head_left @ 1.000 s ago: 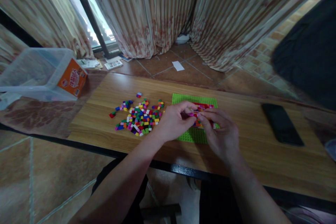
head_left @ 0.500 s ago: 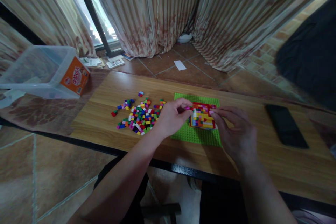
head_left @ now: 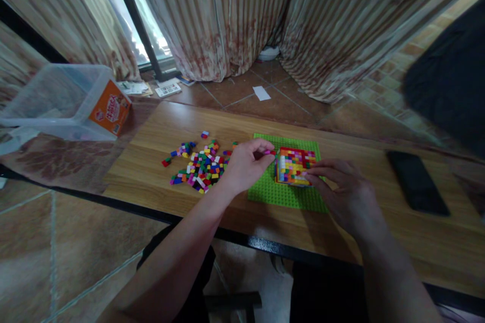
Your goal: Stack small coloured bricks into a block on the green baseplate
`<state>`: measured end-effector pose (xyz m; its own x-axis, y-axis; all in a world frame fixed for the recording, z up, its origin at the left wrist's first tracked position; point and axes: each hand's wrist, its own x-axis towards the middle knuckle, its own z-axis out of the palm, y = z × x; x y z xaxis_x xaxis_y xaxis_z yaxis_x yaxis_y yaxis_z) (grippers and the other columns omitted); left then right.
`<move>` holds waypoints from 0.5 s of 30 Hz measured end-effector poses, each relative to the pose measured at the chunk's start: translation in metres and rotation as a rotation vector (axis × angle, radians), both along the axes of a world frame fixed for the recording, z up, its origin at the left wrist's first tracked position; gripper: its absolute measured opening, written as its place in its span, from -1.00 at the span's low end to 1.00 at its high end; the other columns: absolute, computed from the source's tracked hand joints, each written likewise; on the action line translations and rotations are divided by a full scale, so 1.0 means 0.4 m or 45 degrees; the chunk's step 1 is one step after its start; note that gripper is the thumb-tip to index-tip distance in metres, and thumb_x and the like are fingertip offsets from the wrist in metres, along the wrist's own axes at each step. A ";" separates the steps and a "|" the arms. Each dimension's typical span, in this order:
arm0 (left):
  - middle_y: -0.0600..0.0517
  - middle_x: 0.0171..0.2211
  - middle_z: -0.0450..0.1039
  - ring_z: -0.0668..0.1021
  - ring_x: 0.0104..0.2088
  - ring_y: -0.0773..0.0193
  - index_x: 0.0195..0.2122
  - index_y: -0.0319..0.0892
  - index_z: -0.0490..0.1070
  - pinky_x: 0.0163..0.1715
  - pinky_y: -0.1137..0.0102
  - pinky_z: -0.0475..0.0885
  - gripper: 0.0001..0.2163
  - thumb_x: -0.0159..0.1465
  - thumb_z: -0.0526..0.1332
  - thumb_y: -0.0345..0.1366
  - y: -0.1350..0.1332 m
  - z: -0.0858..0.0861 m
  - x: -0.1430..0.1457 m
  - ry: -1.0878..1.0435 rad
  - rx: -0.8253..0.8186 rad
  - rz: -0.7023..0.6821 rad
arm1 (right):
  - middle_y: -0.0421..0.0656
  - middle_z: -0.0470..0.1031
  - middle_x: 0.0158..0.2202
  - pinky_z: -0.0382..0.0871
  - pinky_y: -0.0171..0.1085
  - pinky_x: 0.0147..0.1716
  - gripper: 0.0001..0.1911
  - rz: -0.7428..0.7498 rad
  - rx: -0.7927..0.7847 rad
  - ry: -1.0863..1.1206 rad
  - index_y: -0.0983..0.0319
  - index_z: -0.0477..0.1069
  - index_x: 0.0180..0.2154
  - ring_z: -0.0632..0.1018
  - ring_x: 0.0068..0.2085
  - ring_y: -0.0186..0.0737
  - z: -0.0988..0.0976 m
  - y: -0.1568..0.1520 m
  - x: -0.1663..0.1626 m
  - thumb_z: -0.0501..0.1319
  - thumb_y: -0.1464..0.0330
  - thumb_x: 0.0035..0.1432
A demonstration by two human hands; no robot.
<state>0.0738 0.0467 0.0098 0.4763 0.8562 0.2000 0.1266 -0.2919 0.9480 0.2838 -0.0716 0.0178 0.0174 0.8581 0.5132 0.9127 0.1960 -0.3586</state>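
A block built of many coloured toy bricks (head_left: 293, 165) stands on a green studded baseplate (head_left: 288, 201). My left hand (head_left: 244, 165) is at the left of the block, thumb and forefinger closed on small pink and red bricks (head_left: 270, 152). Over the block's right front part, my right hand (head_left: 343, 192) pinches what looks like a small light pink brick (head_left: 304, 174) at its fingertips, low against the block's top. Whether that brick touches the block, I cannot tell. Loose coloured bricks (head_left: 206, 165) lie in a pile left of my left hand, which partly covers them.
On the wooden table (head_left: 144, 161) a black phone (head_left: 417, 181) lies at the right. A clear plastic bin (head_left: 49, 96) with an orange label stands beyond the left end. Papers (head_left: 167, 89) and patterned curtains (head_left: 197, 20) are behind the table.
My right hand has moved from the block's upper right edge nearer to its front right. My left hand has drawn slightly left, away from the block, still holding its bricks.
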 end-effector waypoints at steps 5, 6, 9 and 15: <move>0.00 -0.32 0.60 0.58 -0.30 0.30 -0.23 -0.21 0.52 -0.23 0.37 0.47 -0.90 0.24 0.27 -0.44 0.002 -0.002 0.001 0.012 0.015 0.002 | -0.11 0.60 -0.24 0.47 -0.04 -0.16 -0.80 -0.040 0.004 0.028 0.15 0.59 -0.34 0.58 -0.20 -0.09 -0.011 0.008 -0.011 0.29 0.20 0.28; 0.00 -0.32 0.60 0.58 -0.30 0.31 -0.23 -0.22 0.52 -0.23 0.37 0.47 -0.90 0.24 0.27 -0.44 0.002 -0.002 0.001 0.011 0.018 -0.002 | -0.11 0.60 -0.25 0.47 -0.04 -0.15 -0.80 -0.059 0.004 0.044 0.15 0.59 -0.34 0.58 -0.19 -0.08 -0.015 0.010 -0.013 0.30 0.20 0.27; 0.00 -0.33 0.60 0.59 -0.31 0.31 -0.23 -0.22 0.52 -0.25 0.38 0.47 -0.90 0.24 0.26 -0.45 0.001 -0.003 0.002 0.002 0.019 -0.009 | -0.11 0.59 -0.27 0.47 -0.05 -0.16 -0.81 -0.110 0.012 0.074 0.16 0.57 -0.37 0.58 -0.20 -0.08 -0.023 0.012 -0.016 0.33 0.21 0.24; 0.02 -0.34 0.60 0.59 -0.32 0.31 -0.24 -0.20 0.52 -0.24 0.37 0.48 -0.91 0.24 0.26 -0.44 -0.001 0.000 0.000 0.014 0.022 0.000 | -0.11 0.58 -0.27 0.47 -0.07 -0.18 -0.80 -0.125 0.031 0.055 0.17 0.57 -0.38 0.58 -0.21 -0.09 -0.024 0.013 -0.020 0.33 0.21 0.24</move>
